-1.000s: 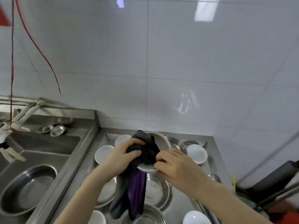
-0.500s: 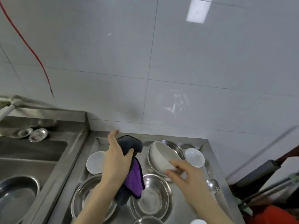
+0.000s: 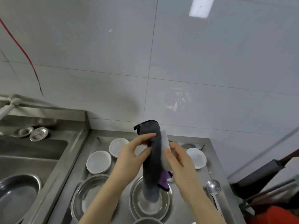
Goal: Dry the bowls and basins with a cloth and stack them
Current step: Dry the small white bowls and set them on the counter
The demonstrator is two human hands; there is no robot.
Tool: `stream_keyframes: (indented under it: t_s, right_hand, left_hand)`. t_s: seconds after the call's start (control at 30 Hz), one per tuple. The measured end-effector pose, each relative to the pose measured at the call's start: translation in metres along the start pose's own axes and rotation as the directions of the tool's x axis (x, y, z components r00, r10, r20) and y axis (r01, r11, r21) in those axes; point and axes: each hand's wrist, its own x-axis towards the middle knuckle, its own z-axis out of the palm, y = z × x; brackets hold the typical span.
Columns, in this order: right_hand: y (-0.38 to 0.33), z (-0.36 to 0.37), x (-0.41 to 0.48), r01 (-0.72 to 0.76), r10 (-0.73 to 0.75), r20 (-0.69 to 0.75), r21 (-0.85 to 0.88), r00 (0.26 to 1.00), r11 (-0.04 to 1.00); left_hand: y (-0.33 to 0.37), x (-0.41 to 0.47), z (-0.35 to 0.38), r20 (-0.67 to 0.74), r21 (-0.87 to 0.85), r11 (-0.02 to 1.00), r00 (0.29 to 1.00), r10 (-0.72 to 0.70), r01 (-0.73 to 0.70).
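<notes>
white bowl [image 3: 164, 139] edge-on, grey-purple cloth [image 3: 153, 167] draped | left grip [image 3: 129, 157]: cloth | right grip [image 3: 179, 160]: bowl

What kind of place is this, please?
Probably a canteen or restaurant dishwashing area. A steel sink stands beside a steel counter that holds metal basins and white bowls, and the wall is tiled.

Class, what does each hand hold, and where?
The left hand pinches the grey cloth near its upper end; right hand grips the white bowl by its edge.
</notes>
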Motion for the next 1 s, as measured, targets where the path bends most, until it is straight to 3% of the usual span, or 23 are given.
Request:
stream_keyframes:
  t_s: [0.1, 0.27, 0.43, 0.57, 0.63, 0.73, 0.8, 0.9, 1.0]
  right_hand:
    - [-0.003, -0.007, -0.008, 0.064, -0.063, 0.053, -0.021, 0.997, 0.998]
    - [0.002, -0.028, -0.021, 0.128, -0.117, 0.156, -0.06, 0.981, 0.99]
    - [-0.006, -0.038, -0.015, 0.105, -0.103, 0.145, -0.01, 0.984, 0.994]
    - [-0.009, -0.038, -0.002, 0.104, -0.098, 0.098, -0.063, 0.99, 0.993]
    - [-0.011, -0.04, -0.006, 0.123, -0.11, 0.147, -0.081, 0.983, 0.989]
    - [-0.014, -0.054, -0.016, 0.174, -0.154, 0.264, -0.055, 0.952, 0.983]
    - [-0.018, -0.062, -0.021, 0.202, -0.185, 0.327, -0.019, 0.927, 0.979]
    - [-0.026, -0.066, -0.021, 0.164, -0.189, 0.299, 0.107, 0.935, 0.981]
    - [-0.027, -0.059, -0.012, 0.04, -0.124, 0.22, 0.351, 0.968, 0.935]
  left_hand:
    - [0.003, 0.004, 0.021, -0.141, 0.032, 0.999, 0.99, 0.024, -0.02]
    - [0.007, -0.001, 0.042, -0.24, -0.097, 0.995, 0.969, -0.058, 0.035]
    - [0.016, -0.02, 0.067, -0.107, -0.277, 0.961, 0.993, -0.048, 0.017]
    - [0.019, -0.023, 0.084, -0.154, -0.029, 0.997, 0.986, 0.069, -0.074]
    - [0.02, -0.017, 0.081, -0.168, -0.008, 0.999, 0.985, 0.047, -0.049]
    - [0.028, -0.006, 0.068, -0.157, -0.173, 0.985, 0.986, -0.052, 0.024]
    - [0.041, 0.001, 0.057, -0.122, -0.268, 0.95, 0.973, -0.198, 0.159]
    - [0.057, -0.003, 0.057, -0.06, -0.473, 0.821, 0.918, -0.392, 0.319]
    - [0.066, -0.013, 0.081, -0.117, -0.675, 0.697, 0.899, -0.422, 0.24]
